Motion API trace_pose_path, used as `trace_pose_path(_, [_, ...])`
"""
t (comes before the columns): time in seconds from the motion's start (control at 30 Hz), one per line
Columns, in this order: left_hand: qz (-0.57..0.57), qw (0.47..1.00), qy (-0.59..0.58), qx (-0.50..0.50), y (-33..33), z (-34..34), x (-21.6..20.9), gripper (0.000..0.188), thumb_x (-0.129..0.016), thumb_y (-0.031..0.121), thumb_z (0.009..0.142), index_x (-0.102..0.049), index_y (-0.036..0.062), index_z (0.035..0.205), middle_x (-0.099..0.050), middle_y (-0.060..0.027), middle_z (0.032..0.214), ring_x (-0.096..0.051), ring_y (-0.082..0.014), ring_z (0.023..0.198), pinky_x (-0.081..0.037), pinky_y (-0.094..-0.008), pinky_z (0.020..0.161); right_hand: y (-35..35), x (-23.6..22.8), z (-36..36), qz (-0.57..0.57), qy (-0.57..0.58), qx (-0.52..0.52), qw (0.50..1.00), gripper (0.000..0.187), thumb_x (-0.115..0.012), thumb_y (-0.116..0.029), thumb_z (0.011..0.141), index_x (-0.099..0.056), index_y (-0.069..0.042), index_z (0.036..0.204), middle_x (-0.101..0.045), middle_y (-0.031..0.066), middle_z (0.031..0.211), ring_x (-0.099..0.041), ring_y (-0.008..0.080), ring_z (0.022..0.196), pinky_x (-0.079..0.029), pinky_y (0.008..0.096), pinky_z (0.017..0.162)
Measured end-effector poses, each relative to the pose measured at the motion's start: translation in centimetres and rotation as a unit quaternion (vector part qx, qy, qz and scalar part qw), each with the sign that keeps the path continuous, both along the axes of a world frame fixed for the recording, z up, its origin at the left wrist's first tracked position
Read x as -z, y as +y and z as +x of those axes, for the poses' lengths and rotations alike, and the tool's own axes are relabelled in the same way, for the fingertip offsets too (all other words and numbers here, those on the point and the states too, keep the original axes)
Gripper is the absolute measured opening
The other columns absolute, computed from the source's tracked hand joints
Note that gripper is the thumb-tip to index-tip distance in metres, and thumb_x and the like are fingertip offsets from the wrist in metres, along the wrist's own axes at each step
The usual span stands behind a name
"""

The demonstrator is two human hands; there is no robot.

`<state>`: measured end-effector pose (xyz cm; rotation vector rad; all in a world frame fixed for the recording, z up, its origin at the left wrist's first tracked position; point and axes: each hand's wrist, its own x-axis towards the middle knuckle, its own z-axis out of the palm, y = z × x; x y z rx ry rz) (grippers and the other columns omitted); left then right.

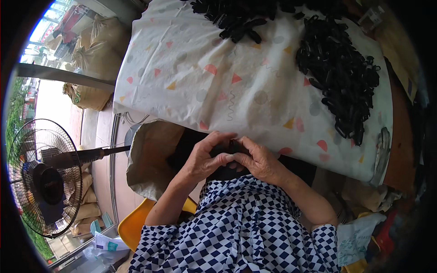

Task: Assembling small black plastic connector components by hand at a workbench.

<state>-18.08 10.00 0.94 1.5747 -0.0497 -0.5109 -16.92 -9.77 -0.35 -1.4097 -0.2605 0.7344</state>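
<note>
My left hand (207, 155) and my right hand (260, 160) meet at the table's near edge, thumbs and fingers closed toward each other. A small black piece (232, 144) shows between the fingertips, mostly hidden, and its exact kind cannot be made out. On the table ahead, a large heap of small, glossy black elongated pieces (339, 75) spreads along the right side. Another heap of similar black pieces (236, 20) lies at the far edge.
A white patterned cloth (191, 86) covers the table. Left of my lap stands an open woven sack (148, 157), beside a yellow chair (136, 220). A black fan (48, 182) stands at the far left. Stuffed bags (98, 50) lie beyond it.
</note>
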Motion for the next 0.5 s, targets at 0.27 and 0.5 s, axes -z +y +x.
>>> trace_pose_path(0.27, [-0.106, 0.992, 0.065, 0.005, 0.9, -0.8, 0.5, 0.034, -0.073, 0.022, 0.085, -0.063, 0.0048, 0.114, -0.058, -0.0009, 0.099, -0.054, -0.0085, 0.087, -0.046, -0.0242, 0.079, 0.2, 0.9, -0.3, 0.097, 0.179, -0.038, 0.978, 0.023, -0.060, -0.015, 0.094, -0.059, 0.001, 0.111, -0.066, 0.0048, 0.094, -0.065, 0.0101, 0.083, -0.054, 0.0235, 0.075])
trace_pose_path(0.5, [-0.069, 0.997, 0.003, -0.038, 0.9, -2.4, 1.1, 0.027, -0.072, 0.024, 0.085, -0.066, 0.0058, 0.104, -0.058, -0.0014, 0.095, -0.052, -0.0129, 0.095, -0.042, -0.0282, 0.087, 1.0, 1.1, -1.3, 0.081, 0.160, -0.031, 0.983, 0.021, -0.060, -0.015, 0.094, -0.060, 0.001, 0.108, -0.065, 0.0041, 0.092, -0.064, 0.0092, 0.081, -0.055, 0.0228, 0.075])
